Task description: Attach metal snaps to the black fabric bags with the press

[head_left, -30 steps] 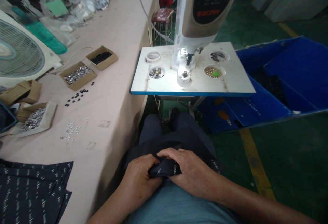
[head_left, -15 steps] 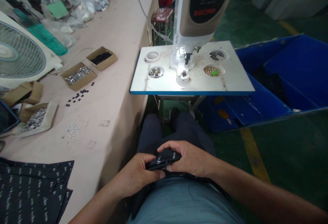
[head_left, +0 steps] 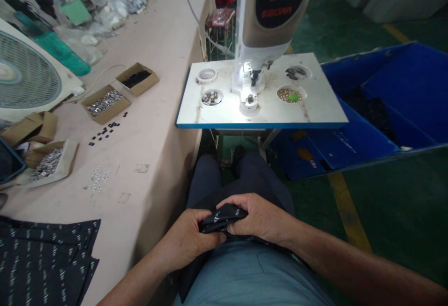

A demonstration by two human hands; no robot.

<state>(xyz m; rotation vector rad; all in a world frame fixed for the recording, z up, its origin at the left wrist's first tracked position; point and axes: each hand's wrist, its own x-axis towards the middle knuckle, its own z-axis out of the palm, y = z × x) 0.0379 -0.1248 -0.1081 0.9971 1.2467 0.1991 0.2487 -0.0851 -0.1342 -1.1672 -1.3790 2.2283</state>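
Close to my waist, a piece of black printed fabric (head_left: 224,217) is bunched up between both hands. My left hand (head_left: 191,238) grips its left side, the thumb pressed along the lower edge. On the other side my right hand (head_left: 257,217) pinches the cloth between thumb and fingers. Part of the fabric hangs down over my lap, hidden by my arms. Ahead of my knees stands a white press machine (head_left: 268,30), lit at its die, over a small white table (head_left: 217,115) with round cups of small metal parts.
Left is a long bench (head_left: 157,110) bearing a fan (head_left: 24,72), a box of silver fasteners (head_left: 107,105), a box of black parts (head_left: 137,80), loose fasteners and stacked black printed fabric (head_left: 45,261). A blue bin (head_left: 371,152) stands right, and a red chair (head_left: 221,16) behind.
My hands keep the same hold on the fabric. Only a slight shift of the camera view shows.
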